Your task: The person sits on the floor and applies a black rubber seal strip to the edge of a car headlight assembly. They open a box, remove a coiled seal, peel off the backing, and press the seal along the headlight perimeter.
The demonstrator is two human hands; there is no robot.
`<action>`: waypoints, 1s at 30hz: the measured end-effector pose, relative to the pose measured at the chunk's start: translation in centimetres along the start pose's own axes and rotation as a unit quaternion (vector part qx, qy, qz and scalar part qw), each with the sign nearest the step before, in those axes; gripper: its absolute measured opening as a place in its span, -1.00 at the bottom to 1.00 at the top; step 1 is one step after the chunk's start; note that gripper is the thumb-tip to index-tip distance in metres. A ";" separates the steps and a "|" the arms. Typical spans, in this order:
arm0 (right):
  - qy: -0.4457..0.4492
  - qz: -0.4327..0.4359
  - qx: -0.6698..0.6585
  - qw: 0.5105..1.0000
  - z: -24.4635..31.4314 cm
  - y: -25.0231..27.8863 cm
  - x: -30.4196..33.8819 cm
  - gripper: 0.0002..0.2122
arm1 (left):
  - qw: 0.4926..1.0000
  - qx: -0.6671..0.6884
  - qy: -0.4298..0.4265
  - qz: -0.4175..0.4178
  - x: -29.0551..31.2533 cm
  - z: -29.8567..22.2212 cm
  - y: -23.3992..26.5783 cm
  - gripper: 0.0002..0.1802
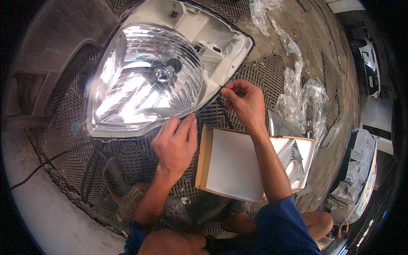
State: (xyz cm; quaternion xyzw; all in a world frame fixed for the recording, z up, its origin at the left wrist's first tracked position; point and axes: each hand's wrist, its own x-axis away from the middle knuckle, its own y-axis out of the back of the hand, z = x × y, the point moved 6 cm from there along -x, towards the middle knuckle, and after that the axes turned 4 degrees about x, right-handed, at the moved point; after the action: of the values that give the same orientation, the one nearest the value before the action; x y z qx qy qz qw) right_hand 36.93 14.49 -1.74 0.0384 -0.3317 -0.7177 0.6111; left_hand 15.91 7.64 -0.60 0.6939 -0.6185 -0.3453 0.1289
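Note:
A car headlight housing without its front lens lies before me, with a ribbed chrome reflector and a pale plastic frame. A thin black strip of sealant runs along its near right edge. My left hand has its fingers bent and pressed together at the housing's near rim; their tips are partly hidden. At the right edge, my right hand pinches the black strip between thumb and forefinger, close to the frame's corner.
An open cardboard box with a white inside stands below my right forearm. Beside it are a curved clear piece and crumpled clear plastic wrap. A black cable crosses the patterned mat at left. A white car stands far right.

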 end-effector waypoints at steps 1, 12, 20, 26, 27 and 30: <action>0.002 -0.002 0.004 1.000 0.0 -0.1 0.0 -0.86 | 1.000 0.002 -0.003 -0.003 0.0 0.0 0.0 -0.80; 0.016 0.045 0.001 0.999 0.4 -0.3 0.3 -0.88 | 1.000 0.019 0.015 0.000 -0.3 0.1 -0.2 -0.76; 0.015 0.056 0.025 0.998 0.9 -0.5 0.6 -0.88 | 0.999 0.013 0.029 0.024 -0.4 -0.4 -0.2 -0.76; 0.050 0.034 0.062 0.996 1.2 -0.6 1.2 -0.86 | 0.999 0.040 0.023 -0.005 -0.3 -0.5 -0.4 -0.83; 0.040 0.037 0.059 0.997 1.4 -0.7 1.3 -0.86 | 0.999 0.035 0.033 0.005 -0.3 -0.4 -0.3 -0.83; 0.021 0.053 0.039 0.998 1.1 -0.9 1.2 -0.85 | 0.998 0.031 0.058 0.022 -0.4 -0.5 -0.2 -0.85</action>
State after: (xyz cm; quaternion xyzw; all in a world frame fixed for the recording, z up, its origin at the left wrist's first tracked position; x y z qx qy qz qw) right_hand 35.33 13.96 -0.95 0.0594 -0.3480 -0.6701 0.6529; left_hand 16.33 7.90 -0.23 0.7025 -0.6355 -0.2824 0.1509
